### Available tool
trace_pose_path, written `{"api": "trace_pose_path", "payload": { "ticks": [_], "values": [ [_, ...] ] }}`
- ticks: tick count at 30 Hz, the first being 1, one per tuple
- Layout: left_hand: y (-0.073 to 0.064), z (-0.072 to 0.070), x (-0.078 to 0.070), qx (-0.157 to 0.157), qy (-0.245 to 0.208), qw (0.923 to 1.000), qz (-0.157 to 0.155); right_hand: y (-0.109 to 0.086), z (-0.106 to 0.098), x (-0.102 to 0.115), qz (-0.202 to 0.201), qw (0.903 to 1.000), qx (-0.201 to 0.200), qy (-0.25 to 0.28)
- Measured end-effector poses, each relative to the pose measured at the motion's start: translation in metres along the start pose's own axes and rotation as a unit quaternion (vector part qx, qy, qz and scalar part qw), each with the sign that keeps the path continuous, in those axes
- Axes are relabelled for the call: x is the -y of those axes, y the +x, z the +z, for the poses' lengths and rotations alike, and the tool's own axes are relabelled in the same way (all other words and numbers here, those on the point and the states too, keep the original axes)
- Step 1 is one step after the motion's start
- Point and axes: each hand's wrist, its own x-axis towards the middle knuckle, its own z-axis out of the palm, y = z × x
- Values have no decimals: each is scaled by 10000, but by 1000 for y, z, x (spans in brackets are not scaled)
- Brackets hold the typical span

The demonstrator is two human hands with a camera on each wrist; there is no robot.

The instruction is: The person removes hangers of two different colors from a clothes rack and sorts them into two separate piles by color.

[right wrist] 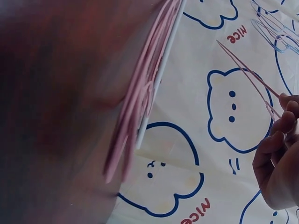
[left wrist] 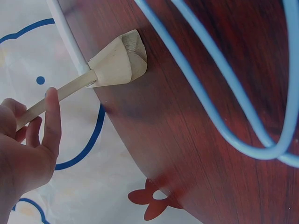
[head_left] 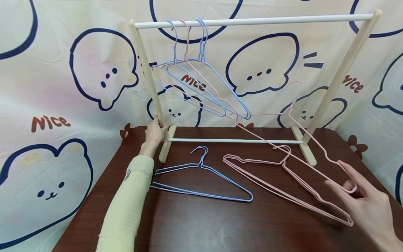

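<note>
My right hand pinches a pink clothes hanger at its right corner, with the hook pointing up and away from me. This hanger slants up toward the rack, overlapping two pink hangers that lie stacked on the table. In the right wrist view, fingers and thumb meet on the held hanger. My left hand grips the rack's left post low down, near its foot. The left wrist view shows fingers curled round that post, the index finger extended along it.
Three blue hangers and one pink hanger hang from the left part of the white rail. Two blue hangers lie on the brown table, partly behind my left sleeve. A patterned cloth surrounds the table's back and sides.
</note>
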Motion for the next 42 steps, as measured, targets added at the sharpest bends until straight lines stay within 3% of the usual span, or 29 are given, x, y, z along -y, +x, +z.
{"api": "trace_pose_path", "payload": {
  "ticks": [9,18,26,30,36,42],
  "values": [
    [-1,-1,0,11,92,10000,12,-16,-6,-8,514,9974,501,24],
    [-1,-2,0,-61,202,9998,38,-27,-8,-22,1078,9846,1370,119],
    [0,-1,-1,-69,169,9998,73,-30,-7,-39,1939,9523,2349,173],
    [0,-1,0,-60,152,9999,56,-31,-7,-48,2212,9390,2634,-2],
    [2,-1,1,-72,152,9999,36,-26,-14,-64,1778,9413,2838,-426],
    [2,-1,2,-51,188,9998,94,-17,-15,-72,1277,9226,3461,-1129]
  ]
}}
